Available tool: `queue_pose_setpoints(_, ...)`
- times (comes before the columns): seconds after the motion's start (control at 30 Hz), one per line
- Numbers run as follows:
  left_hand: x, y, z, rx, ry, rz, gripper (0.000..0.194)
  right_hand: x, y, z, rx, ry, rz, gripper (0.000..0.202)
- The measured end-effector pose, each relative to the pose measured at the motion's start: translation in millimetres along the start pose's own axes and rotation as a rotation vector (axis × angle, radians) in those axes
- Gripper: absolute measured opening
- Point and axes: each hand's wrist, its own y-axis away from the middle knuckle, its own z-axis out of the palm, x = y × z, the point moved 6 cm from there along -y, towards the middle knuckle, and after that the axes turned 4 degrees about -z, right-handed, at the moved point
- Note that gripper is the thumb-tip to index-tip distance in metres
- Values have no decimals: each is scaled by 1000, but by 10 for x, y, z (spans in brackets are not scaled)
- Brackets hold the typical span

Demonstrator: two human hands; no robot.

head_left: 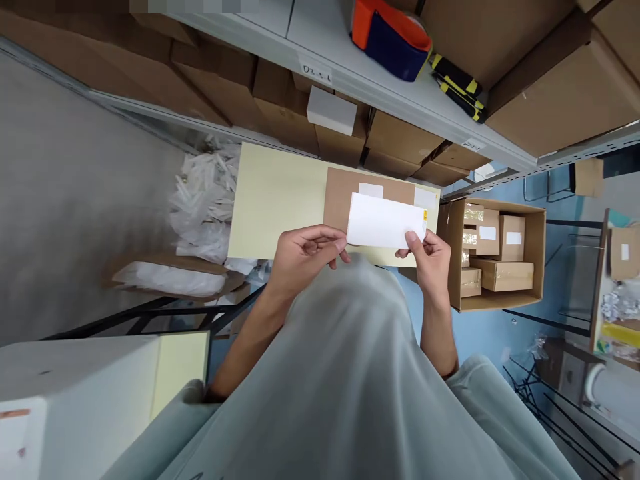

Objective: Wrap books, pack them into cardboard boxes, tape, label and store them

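A flat white rectangular item with a small yellow mark at its right end is held level over the work surface. My right hand pinches its lower right corner, thumb on top. At its lower left corner, my left hand has thumb and fingers pressed together at the edge. Beneath the white item lies a brown cardboard piece with two white labels along its upper side. The cardboard rests on a pale yellow tabletop.
An open carton holding several small boxes stands right of the table. Crumpled white plastic is heaped at the left. Above, a shelf carries a tape roll and cutters, with several brown boxes beneath it.
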Motion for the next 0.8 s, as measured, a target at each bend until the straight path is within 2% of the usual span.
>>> queue_pose_setpoints(0.1,51,39,-152,-26,-27,19,20,27,29,210,26,122,0,44)
queue_pose_setpoints(0.2,39,58,-285,-40,-28,47,24,-136,133,405,154,301,-170,36)
queue_pose_setpoints(0.23,28,65,-325,-40,-33,55,25,-224,198,500,155,322,-244,31)
queue_pose_setpoints(0.37,10,116,-465,-21,-106,124,24,-522,497,933,-30,279,-400,14)
queue_pose_setpoints(0.43,24,152,-522,-13,-155,175,22,-598,594,1065,-46,303,-420,11)
queue_pose_setpoints(0.67,20,221,-622,-11,-194,216,20,-609,640,1280,-4,388,-483,11)
queue_pose_setpoints(0.8,-91,96,-739,45,-233,222,21,-551,554,1273,7,337,-425,13)
